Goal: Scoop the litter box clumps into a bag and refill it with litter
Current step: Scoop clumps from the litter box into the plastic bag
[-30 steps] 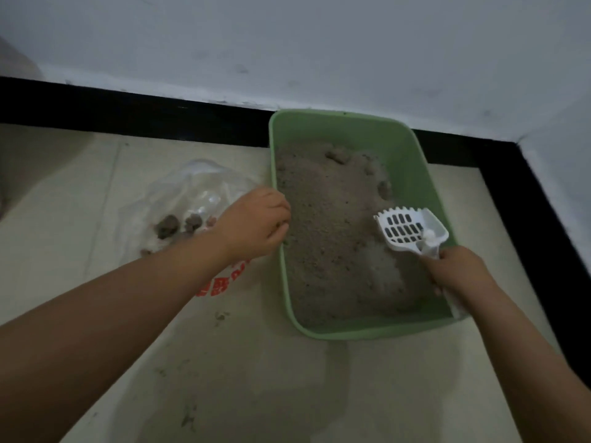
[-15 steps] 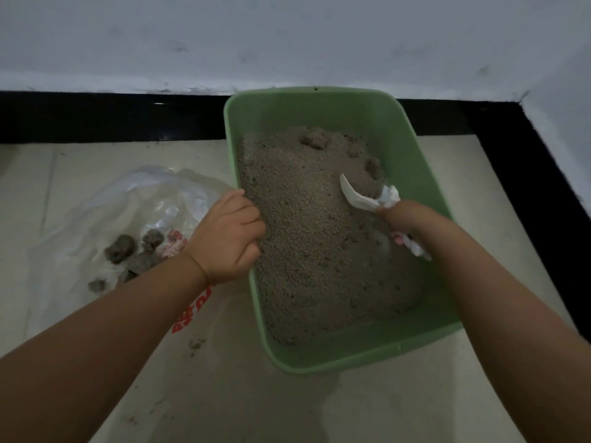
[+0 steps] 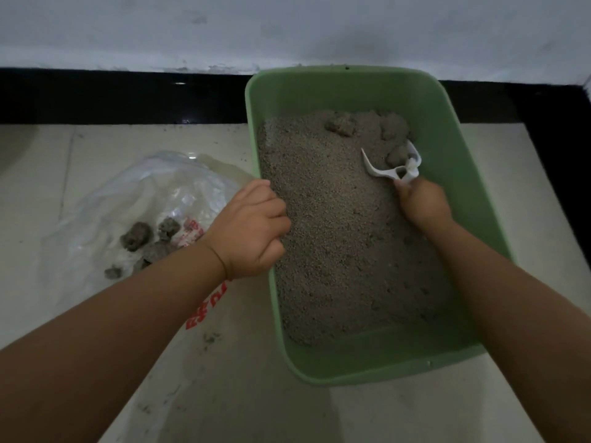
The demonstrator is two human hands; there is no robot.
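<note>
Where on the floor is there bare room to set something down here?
Bare tile lies left of the plastic bag, up to the black skirting, and in front of the litter box, between the forearms. Crowded: the strip between bag and box, where the left hand grips the rim. The right hand works the scoop inside.

Both forearms are bare, no sleeves showing. The left hand [image 3: 252, 230] has a thin band around its wrist; the right hand [image 3: 423, 204] wears nothing visible.

Home floor corner: litter box [image 3: 454, 161], tiled floor [image 3: 367, 417].
</note>
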